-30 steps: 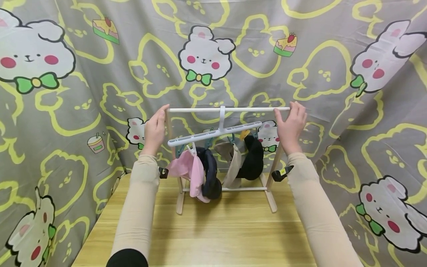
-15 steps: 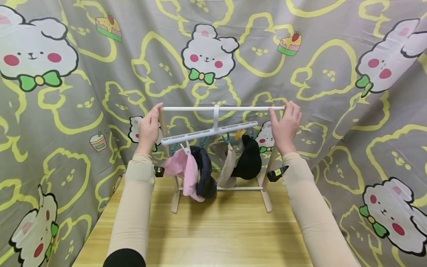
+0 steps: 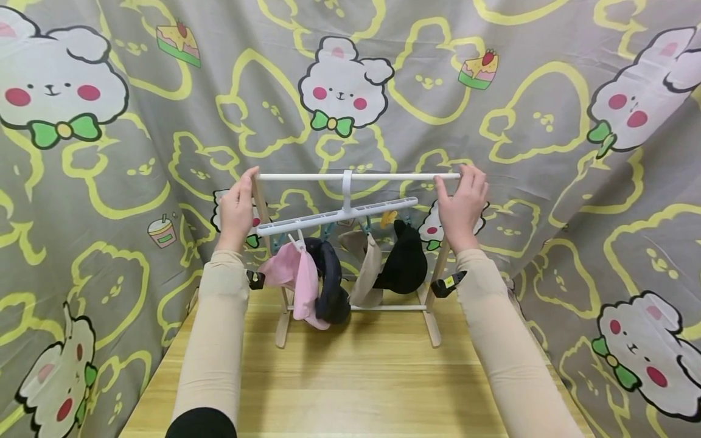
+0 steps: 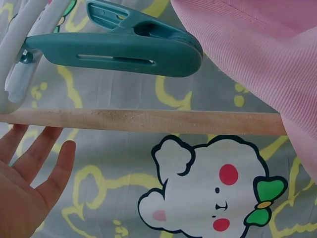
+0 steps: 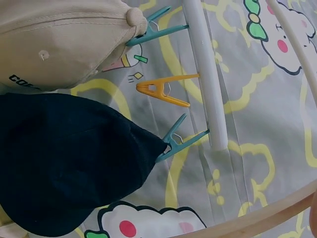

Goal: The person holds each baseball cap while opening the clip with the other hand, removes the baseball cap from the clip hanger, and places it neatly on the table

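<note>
A small drying rack (image 3: pixel 432 328) with wooden sides and a white top rod (image 3: pixel 296 177) stands on the table. From the rod hangs a tilted white clip hanger (image 3: pixel 339 215), its left end lower. Clothes pegs on it hold a pink cap (image 3: pixel 303 286), a dark navy cap (image 3: pixel 331 280), a beige cap (image 3: pixel 368 274) and a black cap (image 3: pixel 406 264). A yellow peg (image 5: pixel 161 90) hangs with nothing in it. My left hand (image 3: pixel 237 210) touches the left post (image 4: pixel 148 120) with extended fingers. My right hand (image 3: pixel 464 204) grips the upper right corner, thumb at the rod.
A grey patterned curtain (image 3: pixel 427 55) surrounds the wood-grain table (image 3: pixel 339 389) at the back and sides, close behind the rack. Several teal pegs (image 4: pixel 124 52) stick out beneath the hanger. Shadows fall on the table under the caps.
The rack has shifted left across the table with the hanger and caps, both hands moving along with it. The caps keep their order on the hanger.
</note>
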The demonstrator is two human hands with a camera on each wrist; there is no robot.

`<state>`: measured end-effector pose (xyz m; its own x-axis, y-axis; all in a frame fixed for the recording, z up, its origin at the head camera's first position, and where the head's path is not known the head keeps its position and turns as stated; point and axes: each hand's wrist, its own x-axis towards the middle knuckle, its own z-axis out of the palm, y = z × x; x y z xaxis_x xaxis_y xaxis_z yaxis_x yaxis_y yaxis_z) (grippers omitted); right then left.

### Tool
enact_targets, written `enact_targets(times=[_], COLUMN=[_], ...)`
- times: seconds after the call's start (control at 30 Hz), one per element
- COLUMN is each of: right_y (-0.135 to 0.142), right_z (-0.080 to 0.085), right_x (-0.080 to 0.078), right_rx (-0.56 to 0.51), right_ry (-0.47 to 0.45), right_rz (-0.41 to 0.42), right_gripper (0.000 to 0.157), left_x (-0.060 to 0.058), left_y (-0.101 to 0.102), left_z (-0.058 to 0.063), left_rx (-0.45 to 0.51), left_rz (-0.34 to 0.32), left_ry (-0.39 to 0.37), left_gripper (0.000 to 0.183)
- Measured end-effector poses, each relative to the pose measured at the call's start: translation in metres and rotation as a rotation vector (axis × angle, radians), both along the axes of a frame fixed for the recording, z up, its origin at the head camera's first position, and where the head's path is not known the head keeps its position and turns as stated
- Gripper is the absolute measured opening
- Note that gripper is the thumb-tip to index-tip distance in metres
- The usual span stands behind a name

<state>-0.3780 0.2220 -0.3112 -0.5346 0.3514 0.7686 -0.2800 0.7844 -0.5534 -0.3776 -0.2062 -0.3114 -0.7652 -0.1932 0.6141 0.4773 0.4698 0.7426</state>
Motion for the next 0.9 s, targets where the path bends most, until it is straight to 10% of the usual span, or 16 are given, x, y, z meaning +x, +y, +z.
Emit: enact_targets(times=[0.9], right_y=[-0.011], right_z=[0.002], right_x=[0.001], right_rx=[0.032], right_ry=[-0.001], right_rz=[-0.006], right_gripper=[0.057], left_x=[0.005], left_y=[-0.007], left_z=[0.002], left_rx=[0.016], left_rz=[0.021], left_ry=[-0.030], left_gripper=[0.044])
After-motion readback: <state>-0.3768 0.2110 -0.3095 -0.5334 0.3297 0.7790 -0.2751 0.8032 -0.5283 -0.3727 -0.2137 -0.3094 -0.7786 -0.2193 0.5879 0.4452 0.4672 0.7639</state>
